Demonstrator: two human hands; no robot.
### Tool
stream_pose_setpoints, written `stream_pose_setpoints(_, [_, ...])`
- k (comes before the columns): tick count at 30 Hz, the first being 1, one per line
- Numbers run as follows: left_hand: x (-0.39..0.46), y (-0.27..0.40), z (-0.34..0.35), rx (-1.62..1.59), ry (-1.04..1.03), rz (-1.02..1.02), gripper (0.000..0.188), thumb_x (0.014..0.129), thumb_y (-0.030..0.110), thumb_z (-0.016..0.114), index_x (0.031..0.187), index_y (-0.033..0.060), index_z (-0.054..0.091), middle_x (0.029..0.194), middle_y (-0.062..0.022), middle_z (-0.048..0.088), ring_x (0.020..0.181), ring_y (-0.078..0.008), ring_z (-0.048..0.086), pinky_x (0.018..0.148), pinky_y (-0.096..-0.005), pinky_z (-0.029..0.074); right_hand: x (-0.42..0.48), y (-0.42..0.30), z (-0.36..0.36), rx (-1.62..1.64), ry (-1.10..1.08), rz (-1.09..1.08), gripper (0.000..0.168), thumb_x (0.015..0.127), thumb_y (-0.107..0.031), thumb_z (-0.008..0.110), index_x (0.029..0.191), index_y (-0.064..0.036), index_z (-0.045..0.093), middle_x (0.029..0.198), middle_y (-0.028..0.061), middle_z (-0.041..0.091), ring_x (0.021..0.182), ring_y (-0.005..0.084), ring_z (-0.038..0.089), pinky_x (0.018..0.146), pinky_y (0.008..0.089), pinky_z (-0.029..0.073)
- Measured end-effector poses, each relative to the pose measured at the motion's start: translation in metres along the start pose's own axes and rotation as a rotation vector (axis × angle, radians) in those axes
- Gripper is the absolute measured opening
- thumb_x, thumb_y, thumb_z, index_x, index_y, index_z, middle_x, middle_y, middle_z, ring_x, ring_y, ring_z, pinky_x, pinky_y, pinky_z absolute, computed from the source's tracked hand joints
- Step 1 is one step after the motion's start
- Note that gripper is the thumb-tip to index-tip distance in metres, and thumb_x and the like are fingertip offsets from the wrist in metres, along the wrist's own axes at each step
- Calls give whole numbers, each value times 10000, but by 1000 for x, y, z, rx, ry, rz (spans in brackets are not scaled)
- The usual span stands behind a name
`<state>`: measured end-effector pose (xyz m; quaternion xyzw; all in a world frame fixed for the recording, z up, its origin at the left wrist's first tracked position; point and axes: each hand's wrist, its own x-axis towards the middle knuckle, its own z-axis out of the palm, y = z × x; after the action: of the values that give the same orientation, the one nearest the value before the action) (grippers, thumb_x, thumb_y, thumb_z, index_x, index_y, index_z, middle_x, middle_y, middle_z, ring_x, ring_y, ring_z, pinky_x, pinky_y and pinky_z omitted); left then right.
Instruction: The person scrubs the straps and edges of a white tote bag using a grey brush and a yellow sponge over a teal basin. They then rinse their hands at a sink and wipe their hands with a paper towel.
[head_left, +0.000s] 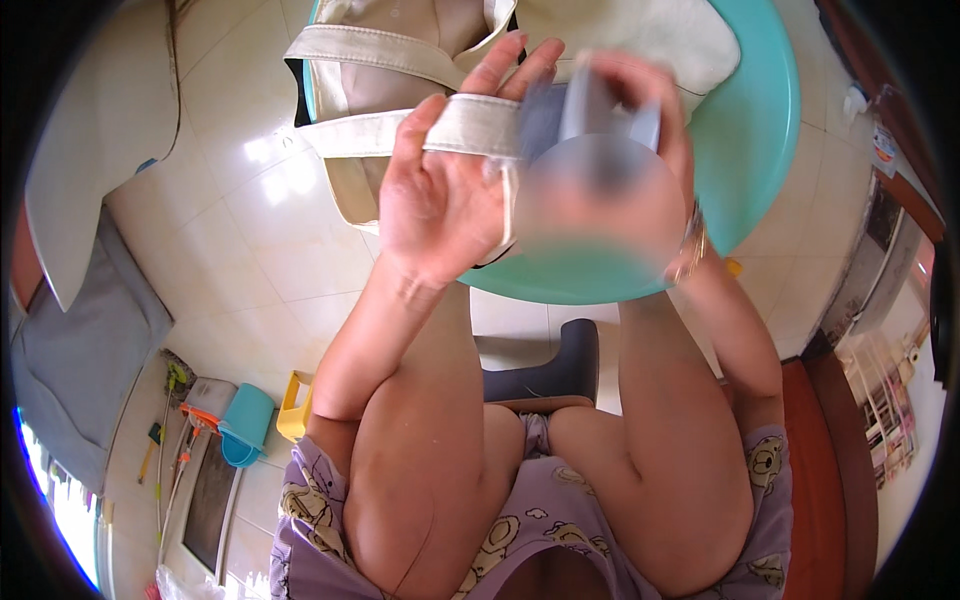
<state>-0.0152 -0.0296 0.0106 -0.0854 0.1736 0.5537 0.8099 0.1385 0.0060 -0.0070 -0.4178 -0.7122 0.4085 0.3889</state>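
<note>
My left hand (450, 187) is palm up under a cream strap (480, 124) of a cream fabric bag (352, 180), its fingers raised and the strap lying across them. My right hand (667, 127), with a bracelet at the wrist, is closed around a blurred grey-blue object (600, 120) just to the right of the left hand; part of it is smeared, so its kind cannot be told. The bag lies on a round turquoise tabletop or basin rim (757, 150). Another cream piece (645, 37) rests at the top of it.
Below the turquoise surface is a dark boot-shaped object (547, 375) between my legs. A yellow plastic stool (294, 405) and a turquoise bucket (247, 420) stand at the lower left. Mops lean near them. A red-brown wooden bench (817, 465) is at the right.
</note>
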Motion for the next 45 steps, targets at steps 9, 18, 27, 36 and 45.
stream_pose_setpoints(9, [4,0,-3,21,10,-16,565,865,322,314,1346,71,157,1406,-102,137,1268,-216,197,1029,-340,198,4,2,-4,-18,5,161,711,507,-191,741,1118,-8,428,954,94,518,904,191,496,801,308,408])
stream_pose_setpoints(18, [3,2,-3,88,33,14,561,868,334,294,1349,81,156,1403,-78,155,1240,-185,250,1000,-320,242,-6,-17,6,48,-44,7,644,464,-146,737,1046,-102,465,872,92,553,797,248,565,684,328,475])
stream_pose_setpoints(27, [0,0,-5,97,4,1,565,868,343,287,1350,79,154,1403,-56,163,1244,-187,251,1005,-305,235,-9,-23,-2,19,-233,-53,767,479,-216,753,1141,-27,415,1067,81,483,918,175,491,794,299,404])
stream_pose_setpoints(36, [5,-5,-1,22,-375,-93,694,828,452,384,1368,120,101,1411,-153,-50,1309,-230,-43,1037,-405,52,-5,40,-58,865,190,794,622,728,-304,572,1204,38,361,1153,141,474,1005,221,513,863,333,413])
stream_pose_setpoints(45, [-6,-12,18,28,-430,-112,725,797,394,395,1344,10,114,1397,-205,68,1308,-266,63,1039,-347,112,-10,26,-72,992,-124,584,784,665,-372,581,1252,45,271,1188,176,425,1082,232,444,924,328,350])
